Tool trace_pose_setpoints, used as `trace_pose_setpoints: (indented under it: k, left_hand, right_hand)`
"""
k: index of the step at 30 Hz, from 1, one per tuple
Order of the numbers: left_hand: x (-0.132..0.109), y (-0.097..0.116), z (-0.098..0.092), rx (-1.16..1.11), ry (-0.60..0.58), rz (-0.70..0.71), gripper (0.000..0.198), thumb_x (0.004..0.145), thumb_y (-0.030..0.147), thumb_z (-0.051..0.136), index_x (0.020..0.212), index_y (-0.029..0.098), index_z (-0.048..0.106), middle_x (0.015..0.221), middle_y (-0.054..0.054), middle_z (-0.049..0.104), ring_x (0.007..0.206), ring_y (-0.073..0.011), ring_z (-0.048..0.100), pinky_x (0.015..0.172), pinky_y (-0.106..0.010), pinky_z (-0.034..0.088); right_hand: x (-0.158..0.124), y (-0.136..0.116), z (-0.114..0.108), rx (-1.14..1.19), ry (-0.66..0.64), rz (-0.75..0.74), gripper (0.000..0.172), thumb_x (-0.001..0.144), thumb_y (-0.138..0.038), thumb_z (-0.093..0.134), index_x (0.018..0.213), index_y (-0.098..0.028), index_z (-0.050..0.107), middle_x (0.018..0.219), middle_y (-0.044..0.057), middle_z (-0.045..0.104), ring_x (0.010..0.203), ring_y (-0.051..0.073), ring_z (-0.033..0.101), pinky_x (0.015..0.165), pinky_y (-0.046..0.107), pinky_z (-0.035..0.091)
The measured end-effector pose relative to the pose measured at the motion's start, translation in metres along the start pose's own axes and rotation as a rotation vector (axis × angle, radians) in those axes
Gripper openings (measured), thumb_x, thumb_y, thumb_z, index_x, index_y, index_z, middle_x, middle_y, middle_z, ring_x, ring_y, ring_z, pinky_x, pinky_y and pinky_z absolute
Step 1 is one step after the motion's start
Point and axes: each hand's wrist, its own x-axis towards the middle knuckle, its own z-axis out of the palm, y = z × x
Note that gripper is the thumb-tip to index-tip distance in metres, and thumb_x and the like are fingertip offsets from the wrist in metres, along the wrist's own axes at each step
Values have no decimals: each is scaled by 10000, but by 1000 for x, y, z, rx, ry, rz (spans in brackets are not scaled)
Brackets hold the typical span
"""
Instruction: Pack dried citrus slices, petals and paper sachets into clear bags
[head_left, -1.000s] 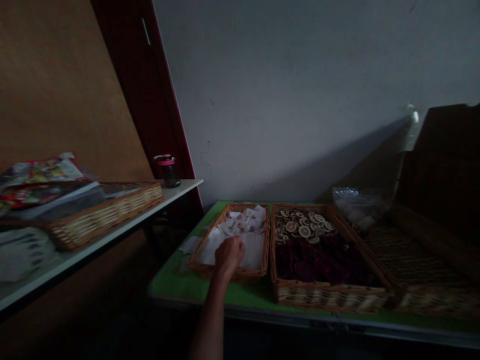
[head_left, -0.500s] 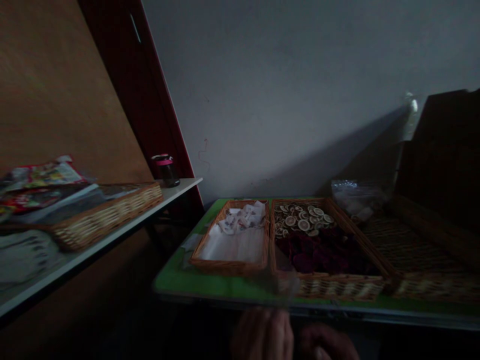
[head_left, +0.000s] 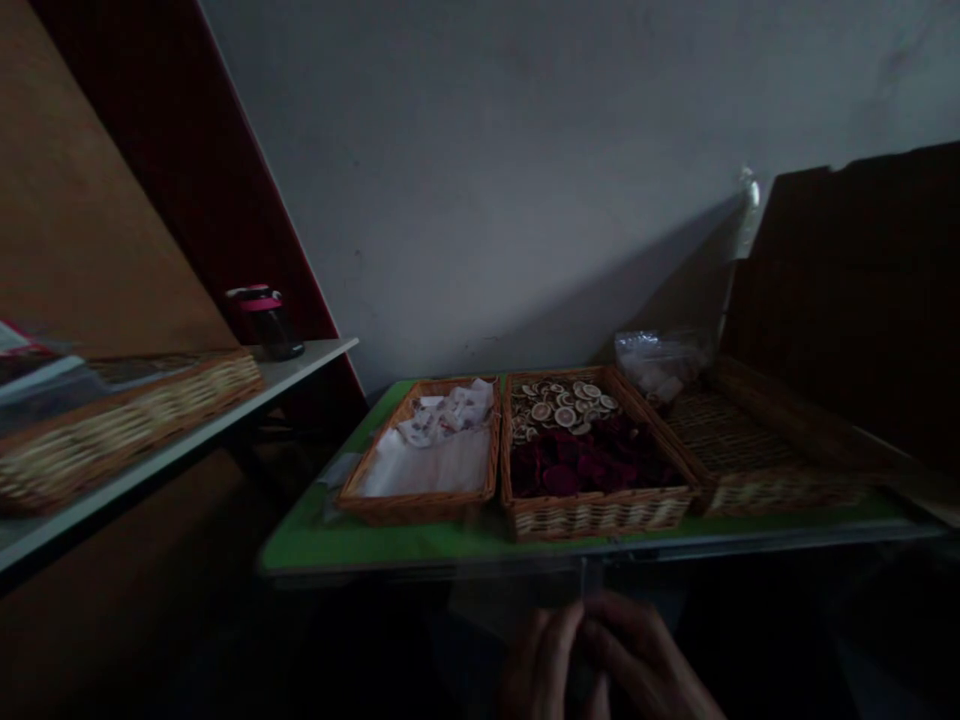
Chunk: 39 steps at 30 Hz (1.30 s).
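Observation:
At the bottom edge, in front of the table, my left hand [head_left: 541, 660] and my right hand [head_left: 646, 652] are close together, fingers bent and pinched. Between them they grip a thin clear plastic bag [head_left: 487, 592], which spreads up and left from the fingertips; its outline is faint in the dark. Beyond the hands stands a wicker basket [head_left: 600, 515] with dried lemon slices [head_left: 566, 410] at the back and dark purple-red dried slices [head_left: 574, 465] in front. Left of it, a smaller wicker basket [head_left: 420, 508] holds small white packets [head_left: 450, 412] and flat clear bags [head_left: 427, 468].
The green table [head_left: 322, 540] stands against the grey wall. At its right are another wicker basket [head_left: 780, 492], a clear bag of pale pieces [head_left: 656, 365] and a dark box [head_left: 847, 290]. On the left shelf [head_left: 311, 362] stand a bottle with a pink band [head_left: 274, 325] and a long basket [head_left: 150, 410].
My view has turned slightly to the right, so the baskets lie further left. The hands have come closer together, and the clear bag has dropped below the table edge.

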Motion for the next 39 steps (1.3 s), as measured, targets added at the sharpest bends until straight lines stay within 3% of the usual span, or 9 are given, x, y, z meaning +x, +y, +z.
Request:
trace_pose_setpoints:
  k: [3, 7, 11, 16, 19, 24, 32, 39]
  left_hand:
    - [-5, -1, 0, -139, -21, -84, 326, 958, 315, 525, 1278, 301, 589, 830, -35, 703, 651, -151, 684, 558, -217, 590]
    - [-5, -4, -7, -235, -92, -167, 357, 908, 225, 585, 1259, 274, 627, 845, -20, 700, 644, -124, 672, 559, -183, 588]
    - [-1, -7, -8, -273, -183, -239, 336, 855, 212, 654, 1188, 253, 672, 881, -19, 728, 697, -134, 719, 610, -200, 625]
    - [8, -6, 2, -314, -152, -383, 243, 789, 256, 686, 1027, 208, 705, 829, -24, 715, 615, -138, 701, 526, -215, 604]
    - [12, -8, 10, -258, -109, -422, 190, 756, 280, 696, 928, 201, 693, 798, -34, 716, 634, -162, 705, 560, -251, 613]
    - [13, -17, 18, -145, -94, -393, 95, 822, 293, 631, 865, 210, 651, 719, -23, 721, 614, -161, 712, 582, -241, 605]
    - [9, -27, 14, -106, -126, -306, 74, 887, 217, 577, 862, 220, 646, 704, 6, 733, 594, -129, 713, 568, -185, 577]
    - [1, -31, 14, -19, -113, -100, 218, 860, 81, 484, 840, 215, 656, 834, -41, 700, 753, -164, 720, 695, -260, 614]
  right_hand:
    - [8, 3, -8, 44, -93, 31, 604, 821, -728, 636, 846, -141, 776, 810, 97, 736, 747, 212, 647, 707, 297, 524]
    - [10, 17, -12, 94, -62, 87, 634, 746, -751, 696, 729, -117, 697, 616, 16, 597, 567, 107, 477, 562, 223, 396]
    - [10, 31, -8, 94, -47, 100, 639, 699, -770, 704, 651, -143, 593, 558, -26, 492, 522, 83, 383, 515, 212, 331]
    - [14, 46, 1, -53, 30, 84, 476, 727, -609, 690, 637, -164, 547, 596, -16, 494, 576, 106, 399, 540, 224, 317]
    - [14, 52, 6, -189, 37, 63, 378, 756, -493, 636, 606, -173, 502, 587, -26, 466, 583, 103, 379, 537, 224, 291]
    - [13, 59, 11, -356, 12, 29, 271, 777, -339, 590, 601, -181, 460, 574, -41, 434, 561, 94, 360, 521, 227, 257]
    - [14, 69, 13, -362, -21, 62, 166, 723, -268, 592, 615, -178, 503, 569, -39, 488, 561, 101, 407, 519, 216, 281]
    - [16, 75, 13, -391, -46, 59, 157, 729, -217, 579, 609, -172, 489, 583, -49, 451, 580, 93, 376, 520, 209, 259]
